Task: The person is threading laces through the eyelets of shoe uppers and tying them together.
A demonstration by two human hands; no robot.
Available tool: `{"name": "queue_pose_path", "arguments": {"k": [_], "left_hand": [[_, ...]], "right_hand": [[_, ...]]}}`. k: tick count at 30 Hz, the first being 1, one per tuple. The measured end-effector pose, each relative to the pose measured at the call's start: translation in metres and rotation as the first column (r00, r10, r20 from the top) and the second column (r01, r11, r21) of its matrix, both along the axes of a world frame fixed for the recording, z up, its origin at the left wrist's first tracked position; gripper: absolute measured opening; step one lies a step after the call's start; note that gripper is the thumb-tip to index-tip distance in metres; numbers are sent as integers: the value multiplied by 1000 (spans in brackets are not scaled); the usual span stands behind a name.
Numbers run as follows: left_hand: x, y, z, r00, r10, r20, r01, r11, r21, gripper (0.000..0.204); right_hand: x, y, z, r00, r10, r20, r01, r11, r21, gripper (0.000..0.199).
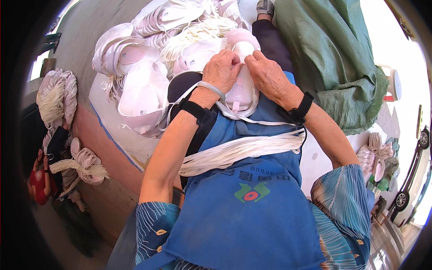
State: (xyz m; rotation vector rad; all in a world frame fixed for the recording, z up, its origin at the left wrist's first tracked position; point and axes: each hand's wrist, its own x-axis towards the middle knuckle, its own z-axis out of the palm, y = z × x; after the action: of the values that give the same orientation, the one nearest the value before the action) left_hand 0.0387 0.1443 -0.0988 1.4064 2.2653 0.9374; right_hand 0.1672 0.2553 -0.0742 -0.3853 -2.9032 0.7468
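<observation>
Left hand (220, 69) and right hand (271, 77), pinched tight, contents unclear, were seemingly lacing a pink shoe (242, 88) that next needed careful threading.

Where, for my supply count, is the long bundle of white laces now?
In the head view, the bundle of white laces lies centrally across the blue apron, below the pale shoe, its right end beneath the right wrist's black band.

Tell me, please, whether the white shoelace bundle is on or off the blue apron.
On: the white shoelace bundle lies stretched crosswise over the blue apron.
</observation>
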Motion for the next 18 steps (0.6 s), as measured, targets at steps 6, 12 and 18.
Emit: {"name": "queue_pose_path", "arguments": {"k": [6, 12, 18], "left_hand": [[-2, 2, -1, 999, -29, 13, 29, 1000, 5, 13], [-2, 3, -2, 1000, -28, 2, 28, 1000, -8, 13], [0, 1, -1, 999, -14, 39, 15, 1000, -18, 12]], "right_hand": [[-4, 14, -12, 990, -115, -84, 95, 973, -211, 11], [-1, 11, -14, 995, -48, -84, 39, 994, -105, 13], [-1, 10, -13, 1000, 0, -15, 0, 1000, -6, 12]]}}
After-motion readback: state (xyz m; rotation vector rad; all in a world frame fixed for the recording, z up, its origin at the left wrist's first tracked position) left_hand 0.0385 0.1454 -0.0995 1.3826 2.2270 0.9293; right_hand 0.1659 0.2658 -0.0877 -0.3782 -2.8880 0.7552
